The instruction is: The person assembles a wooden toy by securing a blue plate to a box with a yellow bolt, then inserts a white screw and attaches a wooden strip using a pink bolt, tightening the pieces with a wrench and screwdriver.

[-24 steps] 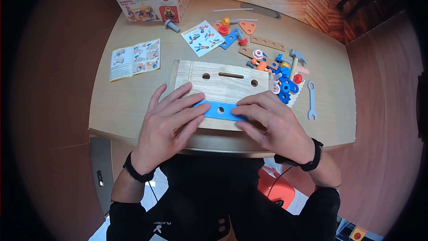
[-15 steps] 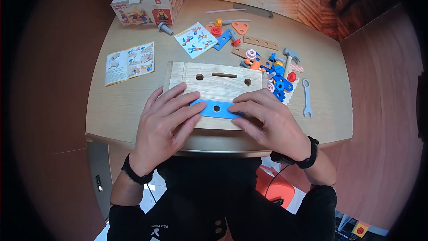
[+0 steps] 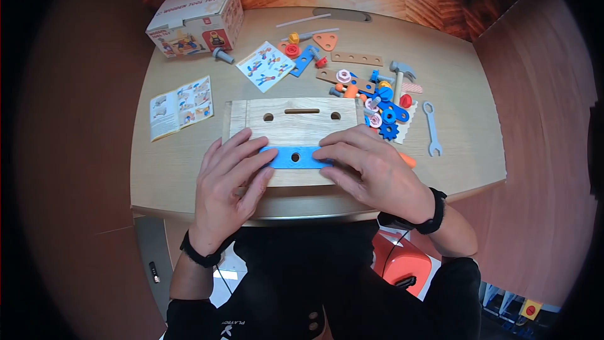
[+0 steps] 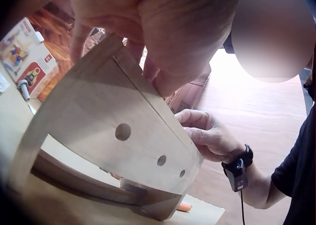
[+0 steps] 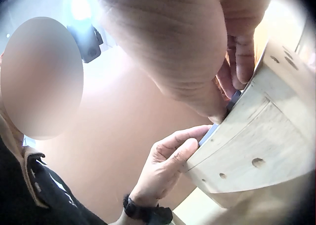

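Observation:
A pale wooden box-like piece (image 3: pixel 302 127) with round holes and a slot in its top lies near the table's front edge. Across its top lies a blue strip (image 3: pixel 284 158) with a round hole in the middle. My left hand (image 3: pixel 228 182) rests its fingertips on the strip's left end. At the other end, my right hand (image 3: pixel 377 167) has its thumb and fingertips at the strip, fingers bent. The left wrist view shows the wooden side (image 4: pixel 143 141) with three holes; the right wrist view shows a blue edge (image 5: pixel 209 135) between the hands.
Behind the wooden piece lie a hammer (image 3: pixel 399 85), a blue gear (image 3: pixel 389 131), a brown strip (image 3: pixel 357 58) and other loose parts. A grey wrench (image 3: pixel 432 129) is at the right. Leaflets (image 3: pixel 265 67), a grey bolt (image 3: pixel 223 56) and a toy box (image 3: pixel 196 23) stand or lie left and behind.
The head view has shifted, so the table scene appears moved. Both hands keep nearly the same hold at the ends of the blue strip.

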The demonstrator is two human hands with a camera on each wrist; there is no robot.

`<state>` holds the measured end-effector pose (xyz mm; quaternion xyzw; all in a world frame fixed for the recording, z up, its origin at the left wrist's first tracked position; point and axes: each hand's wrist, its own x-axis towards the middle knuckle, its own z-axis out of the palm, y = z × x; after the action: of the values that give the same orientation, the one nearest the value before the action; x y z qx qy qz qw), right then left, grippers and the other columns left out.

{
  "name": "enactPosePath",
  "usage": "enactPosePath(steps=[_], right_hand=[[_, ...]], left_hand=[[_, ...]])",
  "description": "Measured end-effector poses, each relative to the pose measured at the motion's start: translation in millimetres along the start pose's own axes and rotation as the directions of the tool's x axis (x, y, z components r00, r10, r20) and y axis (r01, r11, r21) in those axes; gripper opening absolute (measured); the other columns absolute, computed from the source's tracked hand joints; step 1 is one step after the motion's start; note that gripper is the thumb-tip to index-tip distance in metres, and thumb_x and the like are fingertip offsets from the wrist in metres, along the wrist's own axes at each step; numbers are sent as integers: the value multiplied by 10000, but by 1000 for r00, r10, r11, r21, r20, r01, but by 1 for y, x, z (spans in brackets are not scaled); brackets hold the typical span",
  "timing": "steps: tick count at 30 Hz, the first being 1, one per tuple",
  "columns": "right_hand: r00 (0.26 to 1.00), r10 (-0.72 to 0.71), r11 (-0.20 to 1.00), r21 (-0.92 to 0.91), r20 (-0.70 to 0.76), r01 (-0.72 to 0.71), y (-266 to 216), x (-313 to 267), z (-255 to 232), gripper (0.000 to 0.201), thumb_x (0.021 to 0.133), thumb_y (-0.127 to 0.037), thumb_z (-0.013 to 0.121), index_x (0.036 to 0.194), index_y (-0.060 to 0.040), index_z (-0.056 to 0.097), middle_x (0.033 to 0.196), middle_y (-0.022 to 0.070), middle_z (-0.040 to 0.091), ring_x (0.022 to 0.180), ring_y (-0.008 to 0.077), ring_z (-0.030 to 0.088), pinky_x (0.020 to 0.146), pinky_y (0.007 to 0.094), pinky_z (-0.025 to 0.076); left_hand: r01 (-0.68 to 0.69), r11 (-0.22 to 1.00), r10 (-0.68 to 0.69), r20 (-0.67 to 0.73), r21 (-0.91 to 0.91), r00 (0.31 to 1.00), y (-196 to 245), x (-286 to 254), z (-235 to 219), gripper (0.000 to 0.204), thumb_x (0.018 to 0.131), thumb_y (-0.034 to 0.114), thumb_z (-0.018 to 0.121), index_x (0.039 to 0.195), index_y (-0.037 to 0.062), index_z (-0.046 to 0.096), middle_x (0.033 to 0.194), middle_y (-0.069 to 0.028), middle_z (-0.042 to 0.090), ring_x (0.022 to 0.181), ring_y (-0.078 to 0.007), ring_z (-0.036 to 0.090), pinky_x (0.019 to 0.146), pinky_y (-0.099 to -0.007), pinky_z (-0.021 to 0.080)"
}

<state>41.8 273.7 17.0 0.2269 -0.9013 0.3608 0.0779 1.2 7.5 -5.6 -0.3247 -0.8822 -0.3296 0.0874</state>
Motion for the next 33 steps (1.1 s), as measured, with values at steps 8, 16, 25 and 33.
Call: enactPosePath(steps=[8,16,25,33], right_hand=[[1000,0,1000,2,11,0,-3,-5,-12,260,855,-97,779,1097,-30,714,1112,129,671,1057,305,634,921,395,531],[946,287,953,-53,-151,-297,14,-61,-74,330,839,-101,809,1154,-52,726,1170,131,704,1028,292,685,860,364,563],[827,464,806,-235,-318,-543,70,-92,-107,276,890,-157,756,1143,-53,720,1062,163,707,954,337,683,871,407,542],[900,413,857,-274,-139,-436,138,-47,-103,308,904,-96,718,1212,-78,723,1069,158,727,975,314,693,860,405,561]], left_hand=[[27,999,-26,4,-45,1000,3,1,-1,267,895,113,754,1161,100,768,1253,-103,721,1310,-331,599,1136,-535,373],[-14,999,14,3,35,1000,10,3,-2,430,827,149,810,1245,95,729,1355,-122,655,1341,-342,569,1192,-580,274],[-85,994,80,75,69,994,19,9,7,382,797,149,829,1171,114,762,1323,-106,663,1322,-339,570,1197,-597,251],[-95,993,88,90,71,992,24,11,6,391,807,128,804,1186,64,734,1303,-136,663,1297,-364,580,1190,-574,300]])
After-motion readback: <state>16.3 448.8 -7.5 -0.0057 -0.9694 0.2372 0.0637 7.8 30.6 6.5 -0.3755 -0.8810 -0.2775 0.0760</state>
